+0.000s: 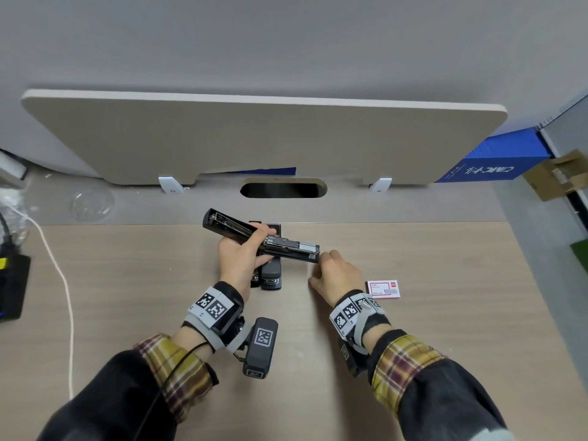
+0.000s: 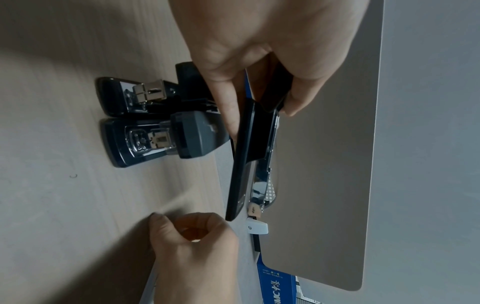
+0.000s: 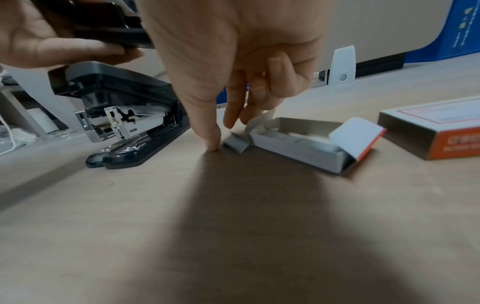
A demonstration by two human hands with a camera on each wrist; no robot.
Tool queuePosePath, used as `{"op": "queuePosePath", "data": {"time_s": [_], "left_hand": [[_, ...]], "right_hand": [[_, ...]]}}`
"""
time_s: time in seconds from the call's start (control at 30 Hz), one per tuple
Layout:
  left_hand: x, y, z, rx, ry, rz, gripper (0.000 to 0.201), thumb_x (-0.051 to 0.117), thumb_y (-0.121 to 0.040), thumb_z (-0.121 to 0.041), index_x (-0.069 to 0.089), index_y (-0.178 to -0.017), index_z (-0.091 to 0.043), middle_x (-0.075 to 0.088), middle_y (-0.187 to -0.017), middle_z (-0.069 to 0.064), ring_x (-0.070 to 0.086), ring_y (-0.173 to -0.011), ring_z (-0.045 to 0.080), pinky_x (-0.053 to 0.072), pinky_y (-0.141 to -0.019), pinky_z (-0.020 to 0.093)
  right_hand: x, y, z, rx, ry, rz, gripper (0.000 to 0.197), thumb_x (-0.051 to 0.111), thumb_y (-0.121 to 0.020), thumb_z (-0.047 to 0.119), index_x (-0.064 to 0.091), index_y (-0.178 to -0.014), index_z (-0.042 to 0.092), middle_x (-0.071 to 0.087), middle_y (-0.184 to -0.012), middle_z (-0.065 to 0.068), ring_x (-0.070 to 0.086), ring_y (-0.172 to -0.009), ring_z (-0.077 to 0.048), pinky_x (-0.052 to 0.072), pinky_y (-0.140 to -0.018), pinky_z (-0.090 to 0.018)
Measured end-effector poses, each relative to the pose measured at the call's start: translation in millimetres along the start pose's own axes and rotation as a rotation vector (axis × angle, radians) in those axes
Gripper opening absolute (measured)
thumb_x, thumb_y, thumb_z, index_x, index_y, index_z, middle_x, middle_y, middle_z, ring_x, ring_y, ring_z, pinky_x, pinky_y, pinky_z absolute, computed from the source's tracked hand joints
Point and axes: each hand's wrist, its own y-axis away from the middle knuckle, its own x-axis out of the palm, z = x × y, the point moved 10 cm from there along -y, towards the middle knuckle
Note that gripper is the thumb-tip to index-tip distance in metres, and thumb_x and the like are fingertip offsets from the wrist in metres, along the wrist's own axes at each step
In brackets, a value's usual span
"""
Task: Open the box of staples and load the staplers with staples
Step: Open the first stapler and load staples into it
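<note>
My left hand (image 1: 254, 246) grips a black stapler (image 1: 229, 227) swung open, its metal staple channel facing up, held above the table. Under it two more black staplers (image 1: 272, 275) lie side by side; the left wrist view shows them as one (image 2: 124, 96) and another (image 2: 155, 139). My right hand (image 3: 223, 133) is down on the table, thumb and forefinger pinching a short grey strip of staples (image 3: 235, 144) at the end of the open inner tray (image 3: 298, 142). The red-and-white box sleeve (image 3: 436, 133) lies to the right of the tray.
A beige divider panel (image 1: 254, 138) stands along the back, with a cable slot (image 1: 283, 190) in the desk before it. A white cord (image 1: 60, 275) and a black device (image 1: 12, 288) lie at the left. A blue carton (image 1: 496, 160) sits at the back right.
</note>
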Motion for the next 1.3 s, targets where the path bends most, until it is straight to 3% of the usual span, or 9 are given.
{"op": "queuePosePath", "data": {"time_s": [0.23,0.5,0.73,0.93,1.03,1.1,1.17,1.23,1.3], "left_hand": [[1,-2,1,-0.008,-0.002,-0.007,0.02,0.071,-0.083,-0.01,0.068,-0.097,0.004,0.07,-0.109,0.022,0.071,-0.099,0.028,0.06,-0.081,0.043],[3,-3,2,-0.011,0.007,-0.006,0.024,0.069,-0.084,-0.01,0.066,-0.101,0.007,0.07,-0.108,0.023,0.071,-0.1,0.029,0.061,-0.076,0.039],[8,-2,2,-0.013,0.021,0.002,0.013,0.069,-0.084,-0.007,0.068,-0.094,0.001,0.07,-0.108,0.024,0.07,-0.1,0.031,0.061,-0.079,0.042],[7,-3,2,-0.009,0.011,0.007,0.018,0.069,-0.084,-0.008,0.068,-0.095,0.006,0.07,-0.107,0.023,0.07,-0.1,0.031,0.06,-0.08,0.043],[9,-3,2,-0.01,0.008,0.014,0.01,0.068,-0.085,-0.009,0.07,-0.09,0.0,0.072,-0.104,0.021,0.071,-0.098,0.03,0.06,-0.081,0.044],[10,-2,1,-0.008,0.005,0.019,0.008,0.068,-0.085,-0.009,0.07,-0.088,-0.002,0.072,-0.104,0.021,0.071,-0.098,0.029,0.06,-0.082,0.044],[11,-2,2,-0.006,-0.003,0.023,0.007,0.068,-0.086,-0.01,0.07,-0.086,-0.004,0.072,-0.103,0.02,0.071,-0.098,0.029,0.06,-0.082,0.044],[12,-3,2,-0.006,-0.005,0.021,0.007,0.067,-0.087,-0.011,0.07,-0.086,-0.004,0.072,-0.104,0.02,0.071,-0.098,0.029,0.06,-0.082,0.044],[12,-4,3,-0.008,-0.01,0.017,0.007,0.067,-0.087,-0.011,0.07,-0.087,-0.005,0.072,-0.104,0.02,0.071,-0.098,0.029,0.06,-0.083,0.045]], "right_hand": [[5,-2,3,-0.024,-0.025,0.027,0.019,0.056,-0.089,0.03,0.063,-0.096,0.013,0.058,-0.106,-0.009,0.061,-0.097,-0.034,0.047,-0.076,-0.036],[3,0,-11,-0.005,-0.058,0.004,0.025,0.064,-0.081,0.042,0.056,-0.093,0.021,0.055,-0.104,-0.001,0.061,-0.092,-0.027,0.047,-0.073,-0.033],[4,-2,-12,-0.01,-0.053,0.01,0.018,0.059,-0.084,0.034,0.063,-0.091,0.017,0.055,-0.105,-0.003,0.062,-0.093,-0.029,0.048,-0.074,-0.034],[-16,-4,-35,0.165,-0.4,-0.074,0.012,0.062,-0.075,0.032,0.062,-0.077,0.02,0.067,-0.081,0.004,0.061,-0.08,-0.021,0.047,-0.07,-0.029],[-33,-8,-43,0.142,-0.543,-0.162,0.006,0.062,-0.078,0.023,0.064,-0.074,0.019,0.068,-0.068,0.004,0.063,-0.066,-0.017,0.047,-0.064,-0.027],[-46,-8,-43,0.087,-0.63,-0.22,0.006,0.061,-0.084,0.017,0.066,-0.085,0.017,0.067,-0.07,0.002,0.063,-0.065,-0.017,0.048,-0.067,-0.028],[-55,-9,-47,0.059,-0.728,-0.269,0.015,0.057,-0.088,0.015,0.065,-0.1,0.02,0.065,-0.072,-0.002,0.063,-0.065,-0.023,0.054,-0.068,-0.036],[-61,-10,-53,0.069,-0.825,-0.288,0.02,0.056,-0.089,0.016,0.063,-0.101,0.03,0.064,-0.076,-0.005,0.064,-0.062,-0.026,0.057,-0.065,-0.044],[-66,-11,-54,0.082,-0.851,-0.296,0.024,0.059,-0.086,0.013,0.065,-0.095,0.035,0.065,-0.078,-0.002,0.066,-0.067,-0.027,0.057,-0.073,-0.044]]}}
